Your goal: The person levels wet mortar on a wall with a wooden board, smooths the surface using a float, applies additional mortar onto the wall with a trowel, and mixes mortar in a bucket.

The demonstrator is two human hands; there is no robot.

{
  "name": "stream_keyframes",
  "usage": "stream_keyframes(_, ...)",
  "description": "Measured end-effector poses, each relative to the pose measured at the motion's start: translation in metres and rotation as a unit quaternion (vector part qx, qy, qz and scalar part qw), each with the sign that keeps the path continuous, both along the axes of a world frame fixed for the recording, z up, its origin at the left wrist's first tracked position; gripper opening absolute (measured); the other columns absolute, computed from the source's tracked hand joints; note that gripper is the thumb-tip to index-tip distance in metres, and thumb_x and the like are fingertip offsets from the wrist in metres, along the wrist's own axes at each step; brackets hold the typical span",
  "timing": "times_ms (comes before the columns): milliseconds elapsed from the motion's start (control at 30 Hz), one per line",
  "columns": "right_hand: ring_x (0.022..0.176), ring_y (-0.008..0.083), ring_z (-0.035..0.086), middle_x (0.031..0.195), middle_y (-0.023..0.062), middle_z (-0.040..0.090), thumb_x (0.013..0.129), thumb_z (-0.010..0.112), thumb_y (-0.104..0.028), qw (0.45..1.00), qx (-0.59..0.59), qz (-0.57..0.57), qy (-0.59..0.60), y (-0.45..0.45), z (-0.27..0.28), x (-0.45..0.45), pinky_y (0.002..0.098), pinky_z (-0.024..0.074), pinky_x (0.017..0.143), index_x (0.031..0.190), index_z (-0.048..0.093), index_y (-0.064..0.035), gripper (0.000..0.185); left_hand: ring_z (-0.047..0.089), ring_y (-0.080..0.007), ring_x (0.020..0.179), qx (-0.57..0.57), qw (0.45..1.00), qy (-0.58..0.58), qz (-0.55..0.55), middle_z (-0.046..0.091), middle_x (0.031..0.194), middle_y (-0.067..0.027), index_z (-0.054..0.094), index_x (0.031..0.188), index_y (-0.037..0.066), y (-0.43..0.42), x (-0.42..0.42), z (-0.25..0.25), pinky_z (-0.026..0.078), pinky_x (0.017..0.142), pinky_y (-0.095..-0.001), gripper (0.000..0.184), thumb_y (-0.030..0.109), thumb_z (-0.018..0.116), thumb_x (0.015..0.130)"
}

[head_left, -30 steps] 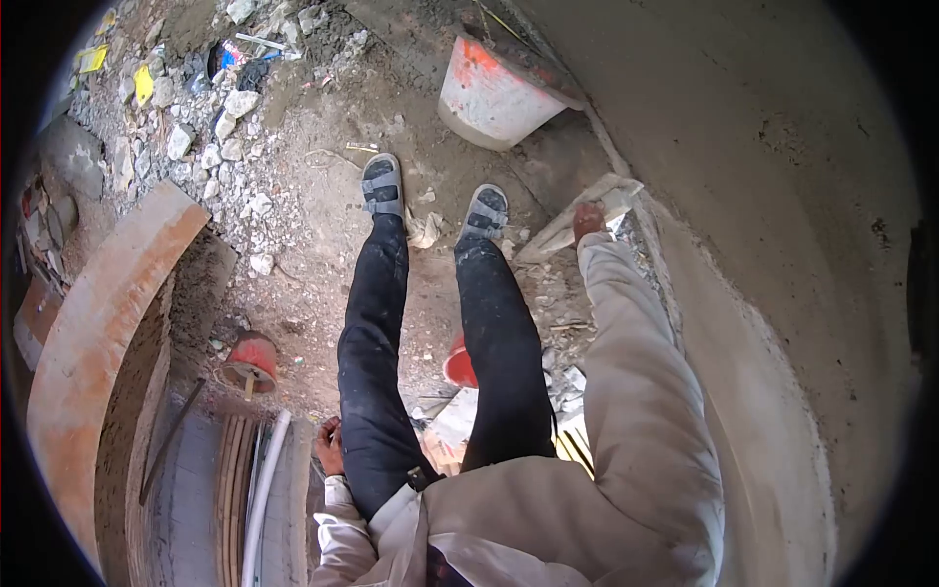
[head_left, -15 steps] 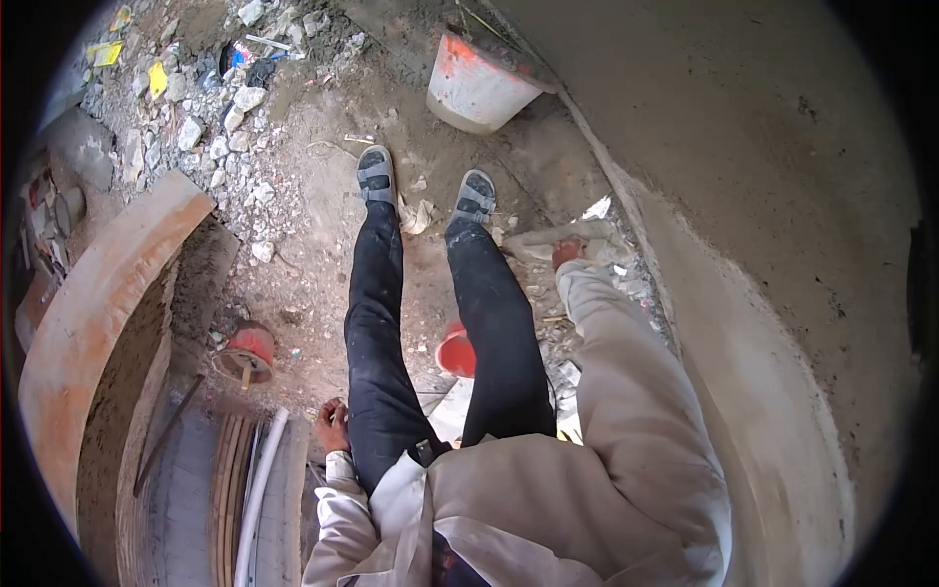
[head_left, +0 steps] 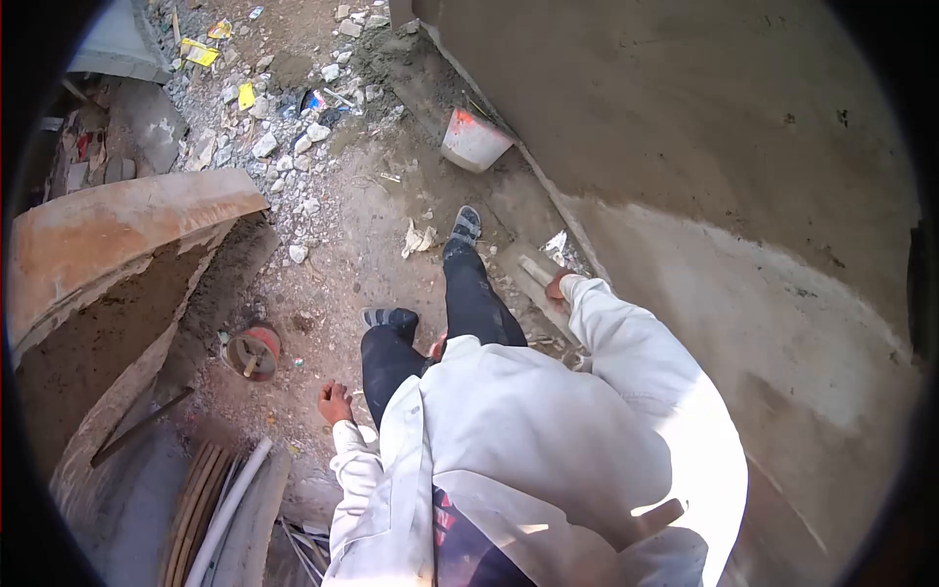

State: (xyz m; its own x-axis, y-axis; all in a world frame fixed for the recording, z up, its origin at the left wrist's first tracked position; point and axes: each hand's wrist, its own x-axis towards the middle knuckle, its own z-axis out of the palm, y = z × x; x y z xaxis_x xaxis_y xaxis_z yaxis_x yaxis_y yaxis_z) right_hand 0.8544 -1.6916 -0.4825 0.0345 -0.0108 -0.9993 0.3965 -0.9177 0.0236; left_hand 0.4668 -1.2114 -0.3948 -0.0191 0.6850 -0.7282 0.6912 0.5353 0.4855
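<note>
Wall (head_left: 704, 108), grey-brown render, damp-looking above and paler below, running along the right side. Curved panel (head_left: 137, 210), orange-stained, at left. Rubble (head_left: 284, 161), broken stone, spread over the ground beyond the panel. Thin wooden strips (head_left: 196, 499), bundled, lower left. White pipe (head_left: 230, 514), lying beside the strips. Pale narrow board (head_left: 535, 270), near the wall's foot, gripped by the right hand. Tub (head_left: 476, 143), whitish with orange-red marks, near the wall's base. Red bucket (head_left: 256, 352), stick-like handle inside, left of the legs. Right hand (head_left: 558, 285), clamped on the board. Left hand (head_left: 335, 402), well apart from the right, beside the thigh, fingers loosely bent, unclenched. Crumpled pale scrap (head_left: 418, 238), on the ground. Yellow wrapper (head_left: 201, 52), among stones.
</note>
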Motion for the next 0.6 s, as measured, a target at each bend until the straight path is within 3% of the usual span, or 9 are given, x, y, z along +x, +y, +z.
stream_keyframes(67,0.097,0.0243,0.069,0.099,0.0203,0.071,0.077,0.061,-0.033,0.964,-0.082,-0.235,-0.089,0.030,0.038,-0.001,0.0407,0.0533,0.084,0.082,0.073,-0.0018,0.033,0.064,-0.0201,0.089,0.004,0.999,-0.022,0.032,0.063,0.102,-0.0077,0.058,0.115,0.003,0.012,-0.030,0.000,0.053,0.068,-0.0331,0.030,0.010,0.060,0.086)
stream_keyframes(133,0.083,0.0267,0.071,0.094,0.0203,0.070,0.074,0.066,-0.031,0.942,-0.032,-0.284,-0.178,0.087,0.097,-0.008,0.0390,0.0546,0.079,0.091,0.070,-0.0001,0.035,0.065,-0.0217,0.092,-0.015,0.999,-0.027,0.034,0.063,0.104,-0.0069,0.058,0.115,0.006,0.029,-0.078,-0.011,0.053,0.070,-0.0342,0.029,0.012,0.060,0.086)
stream_keyframes(200,0.085,0.0303,0.070,0.101,0.0214,0.069,0.075,0.067,-0.034,0.922,0.055,-0.238,-0.301,0.127,0.119,-0.028,0.0396,0.0542,0.079,0.110,0.063,0.0013,0.049,0.064,-0.0215,0.092,-0.043,0.997,-0.037,0.051,0.063,0.104,-0.0059,0.059,0.113,0.009,0.032,-0.121,-0.021,0.052,0.070,-0.0340,0.027,0.013,0.060,0.087)
stream_keyframes(333,0.116,0.0383,0.057,0.123,0.0262,0.059,0.081,0.064,-0.039,0.878,0.154,-0.256,-0.375,0.198,0.107,-0.070,0.0418,0.0443,0.098,0.127,0.051,0.0013,0.063,0.066,-0.0196,0.082,-0.021,0.999,-0.040,0.013,0.065,0.092,-0.0038,0.062,0.098,0.012,0.043,-0.229,-0.050,0.050,0.056,-0.0361,0.013,0.013,0.061,0.085)
stream_keyframes(467,0.121,0.0390,0.052,0.129,0.0253,0.055,0.086,0.061,-0.030,0.870,0.304,-0.243,-0.304,0.231,0.183,-0.099,0.0428,0.0388,0.104,0.135,0.042,-0.0024,0.060,0.065,-0.0227,0.077,-0.163,0.984,0.025,0.064,0.064,0.083,-0.0051,0.063,0.095,0.009,0.045,-0.357,-0.107,0.051,0.055,-0.0385,0.012,0.011,0.062,0.083)
stream_keyframes(500,0.122,0.0391,0.051,0.130,0.0251,0.054,0.087,0.060,-0.028,0.874,0.322,-0.229,-0.281,0.227,0.197,-0.103,0.0430,0.0379,0.105,0.137,0.040,-0.0040,0.059,0.065,-0.0239,0.079,-0.156,0.969,0.081,-0.171,0.065,0.085,-0.0067,0.064,0.095,0.008,0.053,-0.358,-0.088,0.051,0.057,-0.0387,0.014,0.011,0.065,0.081)
stream_keyframes(533,0.123,0.0392,0.050,0.132,0.0248,0.053,0.088,0.059,-0.026,0.878,0.342,-0.214,-0.259,0.224,0.207,-0.102,0.0433,0.0370,0.106,0.139,0.038,-0.0055,0.059,0.065,-0.0251,0.081,-0.087,0.860,0.194,-0.463,0.065,0.087,-0.0083,0.065,0.095,0.007,0.061,-0.355,-0.065,0.052,0.059,-0.0388,0.016,0.010,0.068,0.079)
stream_keyframes(567,0.122,0.0398,0.052,0.129,0.0245,0.055,0.086,0.059,-0.029,0.866,0.381,-0.142,-0.292,0.206,0.201,-0.100,0.0446,0.0403,0.102,0.143,0.036,-0.0122,0.064,0.065,-0.0264,0.084,0.013,0.732,0.257,-0.630,0.065,0.089,-0.0099,0.065,0.094,0.006,0.068,-0.356,-0.045,0.052,0.061,-0.0390,0.019,0.010,0.071,0.077)
stream_keyframes(600,0.121,0.0400,0.052,0.128,0.0249,0.056,0.086,0.060,-0.030,0.892,0.315,-0.117,-0.302,0.204,0.240,-0.105,0.0451,0.0409,0.102,0.144,0.035,-0.0139,0.065,0.064,-0.0272,0.086,0.012,0.815,0.224,-0.534,0.066,0.091,-0.0112,0.066,0.093,0.006,0.069,-0.362,-0.047,0.053,0.063,-0.0387,0.020,0.009,0.073,0.074)
